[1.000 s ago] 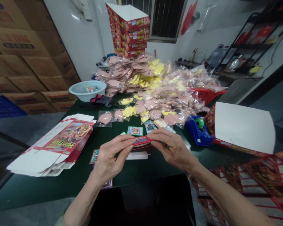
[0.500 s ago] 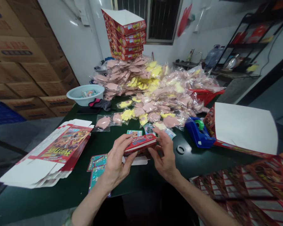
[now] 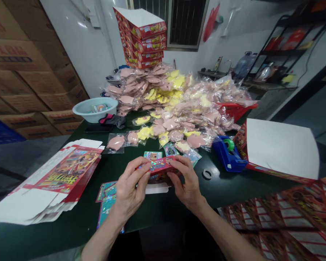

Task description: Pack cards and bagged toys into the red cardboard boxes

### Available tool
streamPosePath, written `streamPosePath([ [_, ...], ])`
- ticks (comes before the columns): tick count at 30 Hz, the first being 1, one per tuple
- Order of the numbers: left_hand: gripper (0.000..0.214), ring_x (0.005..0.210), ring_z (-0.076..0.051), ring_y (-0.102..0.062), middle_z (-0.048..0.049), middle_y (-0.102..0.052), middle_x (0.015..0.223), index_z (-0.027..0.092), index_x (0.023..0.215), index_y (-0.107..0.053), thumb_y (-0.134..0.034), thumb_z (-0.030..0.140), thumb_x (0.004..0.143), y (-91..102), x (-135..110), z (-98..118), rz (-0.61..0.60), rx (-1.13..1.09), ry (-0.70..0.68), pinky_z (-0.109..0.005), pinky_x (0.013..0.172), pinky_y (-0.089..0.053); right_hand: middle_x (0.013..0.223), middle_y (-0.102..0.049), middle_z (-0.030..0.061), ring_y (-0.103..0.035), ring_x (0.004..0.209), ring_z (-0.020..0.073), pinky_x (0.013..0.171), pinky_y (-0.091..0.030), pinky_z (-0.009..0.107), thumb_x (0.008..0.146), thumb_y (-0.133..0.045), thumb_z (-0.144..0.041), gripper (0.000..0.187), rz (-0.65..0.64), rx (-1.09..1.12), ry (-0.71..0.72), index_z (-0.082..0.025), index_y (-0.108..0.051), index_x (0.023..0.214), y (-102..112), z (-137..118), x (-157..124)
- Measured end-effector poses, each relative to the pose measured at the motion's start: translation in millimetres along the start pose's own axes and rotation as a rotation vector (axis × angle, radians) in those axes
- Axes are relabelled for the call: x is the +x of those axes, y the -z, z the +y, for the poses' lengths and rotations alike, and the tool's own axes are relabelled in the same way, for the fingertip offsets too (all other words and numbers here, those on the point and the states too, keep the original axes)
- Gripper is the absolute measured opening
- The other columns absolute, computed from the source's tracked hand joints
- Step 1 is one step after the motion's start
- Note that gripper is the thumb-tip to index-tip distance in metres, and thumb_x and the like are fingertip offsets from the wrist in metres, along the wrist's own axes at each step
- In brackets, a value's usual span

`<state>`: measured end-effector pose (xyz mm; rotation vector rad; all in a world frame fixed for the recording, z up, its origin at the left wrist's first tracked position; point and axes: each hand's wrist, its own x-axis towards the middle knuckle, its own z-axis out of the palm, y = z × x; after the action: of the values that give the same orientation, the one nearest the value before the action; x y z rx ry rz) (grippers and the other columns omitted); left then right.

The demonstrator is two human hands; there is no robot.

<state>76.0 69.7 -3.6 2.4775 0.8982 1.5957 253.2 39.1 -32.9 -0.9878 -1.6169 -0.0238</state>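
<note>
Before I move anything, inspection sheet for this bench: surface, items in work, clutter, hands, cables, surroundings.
Surface: dark green table, glossy, part covered.
Items in work: small red printed box held above the table; loose cards beside the left forearm.
Clutter: heap of bagged pink and yellow pieces; flattened printed cartons at left; blue tape dispenser at right.
Left hand: gripping the box's left end.
Right hand: fingers on the box's right end.
Cables: one thin cord by the black shelf; none seen on the table.
Surroundings: stacked brown boxes at left, barred window behind.
</note>
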Motion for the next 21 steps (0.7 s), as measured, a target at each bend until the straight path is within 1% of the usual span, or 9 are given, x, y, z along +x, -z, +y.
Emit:
streamPosePath([
  [5,0.027,0.092,-0.016,-0.06,-0.0066,-0.057,0.105,0.023,0.107,-0.059,-0.061,0.017,0.08,-3.9,0.0,-8.5,-0.05,0.113,-0.029,-0.028,0.075,-0.053,0.114,-0.052,0.0074,-0.055,0.107,0.0175,0.081,-0.053,0.033,0.086,-0.048,-0.01,0.042,-0.044,0.05,0.015,-0.029,-0.042,0.123,-1.1,2.3,2.3],
  [7,0.024,0.085,-0.014,-0.061,-0.0052,-0.058,0.101,0.023,0.102,-0.061,-0.062,0.017,0.079,-4.5,-0.1,-7.6,-0.028,0.139,-0.019,-0.025,0.072,-0.052,0.117,-0.054,0.0086,-0.055,0.107,0.0181,0.077,-0.053,0.03,0.086,-0.051,-0.016,0.04,-0.081,0.007,-0.013,-0.026,-0.042,0.123,10.7,8.9,-0.3],
  [9,0.022,0.08,-0.013,-0.062,-0.0043,-0.06,0.099,0.022,0.1,-0.062,-0.064,0.016,0.078,-4.7,-2.3,-4.3,0.008,0.141,0.002,-0.024,0.069,-0.051,0.112,-0.058,0.0089,-0.059,0.097,0.0172,0.068,-0.052,0.026,0.086,-0.05,-0.026,0.031,-0.035,-0.214,-0.171,-0.023,-0.048,0.117,39.3,21.8,-4.2],
  [11,0.023,0.077,-0.013,-0.062,-0.0039,-0.063,0.096,0.021,0.098,-0.062,-0.067,0.018,0.076,-5.3,-6.4,0.6,0.042,0.135,0.046,-0.023,0.067,-0.05,0.097,-0.062,0.008,-0.06,0.082,0.0162,0.064,-0.049,0.026,0.088,-0.043,-0.034,0.025,0.102,-0.541,-0.428,-0.019,-0.056,0.103,83.7,39.3,-8.0],
  [13,0.027,0.075,-0.013,-0.063,-0.0037,-0.065,0.092,0.019,0.099,-0.061,-0.07,0.022,0.073,-7.2,-10.9,5.4,0.091,0.13,0.096,-0.022,0.064,-0.049,0.085,-0.062,0.0091,-0.058,0.077,0.0182,0.07,-0.048,0.031,0.088,-0.038,-0.036,0.03,0.182,-0.747,-0.603,-0.016,-0.061,0.089,133.5,58.5,-10.1],
  [15,0.032,0.072,-0.013,-0.063,-0.0035,-0.066,0.086,0.017,0.099,-0.059,-0.073,0.024,0.071,-10.1,-13.7,8.4,0.139,0.122,0.112,-0.022,0.061,-0.048,0.08,-0.062,0.0096,-0.058,0.074,0.0198,0.071,-0.046,0.033,0.084,-0.044,-0.036,0.029,0.152,-0.838,-0.711,-0.015,-0.064,0.083,174.8,77.1,-9.6],
  [16,0.033,0.07,-0.013,-0.063,-0.0034,-0.066,0.084,0.016,0.099,-0.059,-0.073,0.025,0.07,-11.6,-14.1,8.9,0.16,0.114,0.105,-0.021,0.06,-0.048,0.078,-0.063,0.0087,-0.058,0.071,0.0196,0.069,-0.045,0.033,0.082,-0.048,-0.037,0.027,0.104,-0.856,-0.759,-0.016,-0.066,0.081,188.8,85.4,-8.5],
  [18,0.031,0.068,-0.013,-0.062,-0.0034,-0.065,0.082,0.015,0.096,-0.059,-0.073,0.025,0.07,-14.3,-13.2,7.7,0.164,0.091,0.085,-0.021,0.06,-0.047,0.072,-0.064,0.0055,-0.059,0.066,0.0182,0.064,-0.045,0.029,0.075,-0.057,-0.041,0.025,-0.023,-0.858,-0.847,-0.018,-0.068,0.08,201.7,98.9,-6.0],
  [21,0.028,0.067,-0.013,-0.061,-0.0026,-0.065,0.081,0.016,0.094,-0.059,-0.072,0.025,0.071,-16.9,-10.4,2.8,0.157,0.069,0.078,-0.022,0.06,-0.047,0.074,-0.066,0.0052,-0.063,0.068,0.0203,0.062,-0.045,0.028,0.062,-0.069,-0.051,0.04,-0.142,-0.871,-0.936,-0.019,-0.069,0.086,191.7,110.1,-4.7],
])
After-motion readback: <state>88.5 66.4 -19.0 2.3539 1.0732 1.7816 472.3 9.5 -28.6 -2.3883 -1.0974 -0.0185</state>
